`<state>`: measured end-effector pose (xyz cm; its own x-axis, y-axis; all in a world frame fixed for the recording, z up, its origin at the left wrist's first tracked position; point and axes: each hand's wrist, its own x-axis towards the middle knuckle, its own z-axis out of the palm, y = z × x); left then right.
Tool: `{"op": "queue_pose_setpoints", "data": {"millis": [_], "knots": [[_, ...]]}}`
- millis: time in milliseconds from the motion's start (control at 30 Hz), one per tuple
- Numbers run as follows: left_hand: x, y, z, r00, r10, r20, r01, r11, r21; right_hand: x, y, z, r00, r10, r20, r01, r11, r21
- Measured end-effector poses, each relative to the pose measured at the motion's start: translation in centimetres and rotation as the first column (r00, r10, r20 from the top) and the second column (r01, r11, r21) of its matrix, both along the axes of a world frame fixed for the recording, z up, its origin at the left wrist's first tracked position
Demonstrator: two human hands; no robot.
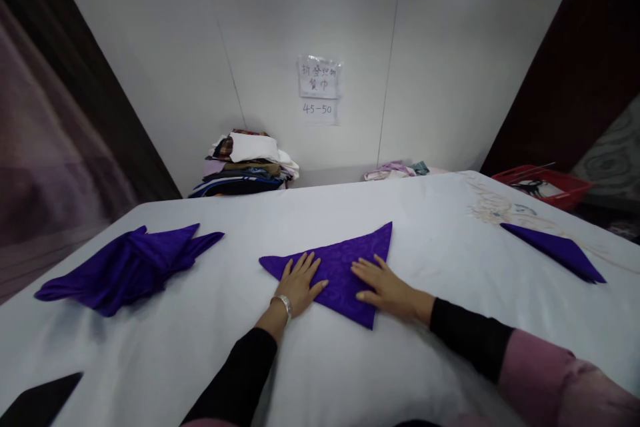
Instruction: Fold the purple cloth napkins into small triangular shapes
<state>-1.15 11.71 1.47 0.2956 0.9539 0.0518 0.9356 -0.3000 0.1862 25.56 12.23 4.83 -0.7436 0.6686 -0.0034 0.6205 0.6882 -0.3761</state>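
Observation:
A purple patterned cloth napkin (pixel 345 270), folded into a triangle, lies flat on the white-covered table (pixel 210 360) in front of me. My left hand (pixel 301 285) rests on its left part, palm down with the fingers stretched out. On its right part lies my right hand (pixel 385 288), also flat, fingers extended toward the left. Neither hand grips the cloth. At the left is a loose, crumpled heap of purple napkins (pixel 130 267). A narrow folded purple napkin (pixel 555 250) lies by itself on the right.
A stack of folded clothes (pixel 247 163) stands by the wall behind the table, with more fabric (pixel 395 170) to its right. A red basket (pixel 565 197) sits beyond the right edge. A black flat item (pixel 43 400) lies at the near left. Paper signs (pixel 319 90) hang on the wall.

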Motion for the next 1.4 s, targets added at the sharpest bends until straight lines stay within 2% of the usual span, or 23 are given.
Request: {"op": "queue_pose_setpoints", "data": {"millis": [133,267,367,533,733,933,1067,1200,1400], "knots": [[-0.2,0.0,0.0,0.999,0.002,0.053,-0.003,1.000,0.027,-0.4,-4.4,-0.2,0.992,0.118,-0.043,-0.119,0.993,-0.018],[-0.6,-0.7,0.6,0.990,-0.011,0.142,-0.005,0.994,0.112,0.0,-5.9,-0.7,0.989,0.138,-0.057,-0.137,0.990,0.029],[-1.2,-1.8,1.1,0.985,-0.062,0.160,0.038,0.987,0.153,0.2,-6.2,-0.9,0.992,0.112,-0.058,-0.107,0.991,0.084],[-2.7,-3.5,1.0,0.985,-0.123,0.120,0.109,0.987,0.115,0.2,-6.5,-1.4,0.995,0.077,-0.063,-0.066,0.984,0.163],[-3.7,-3.1,0.4,0.998,0.024,0.062,-0.034,0.985,0.168,0.0,-6.8,-2.3,0.994,0.044,-0.095,-0.020,0.969,0.245],[-4.1,-2.0,0.7,0.996,0.083,0.014,-0.084,0.970,0.227,-0.2,-6.8,-2.8,0.991,0.047,-0.125,-0.005,0.947,0.320],[-4.6,-2.4,0.9,1.000,0.021,-0.019,-0.015,0.961,0.276,0.0,-6.7,-2.9,0.990,0.054,-0.132,-0.006,0.938,0.345],[-5.4,-3.9,0.9,0.996,-0.065,-0.060,0.081,0.937,0.340,0.3,-6.7,-2.8,0.992,0.056,-0.117,-0.011,0.936,0.352],[-5.9,-5.8,0.9,0.997,-0.065,-0.049,0.078,0.925,0.371,0.6,-6.9,-2.7,0.993,0.062,-0.101,-0.024,0.940,0.340]]}}
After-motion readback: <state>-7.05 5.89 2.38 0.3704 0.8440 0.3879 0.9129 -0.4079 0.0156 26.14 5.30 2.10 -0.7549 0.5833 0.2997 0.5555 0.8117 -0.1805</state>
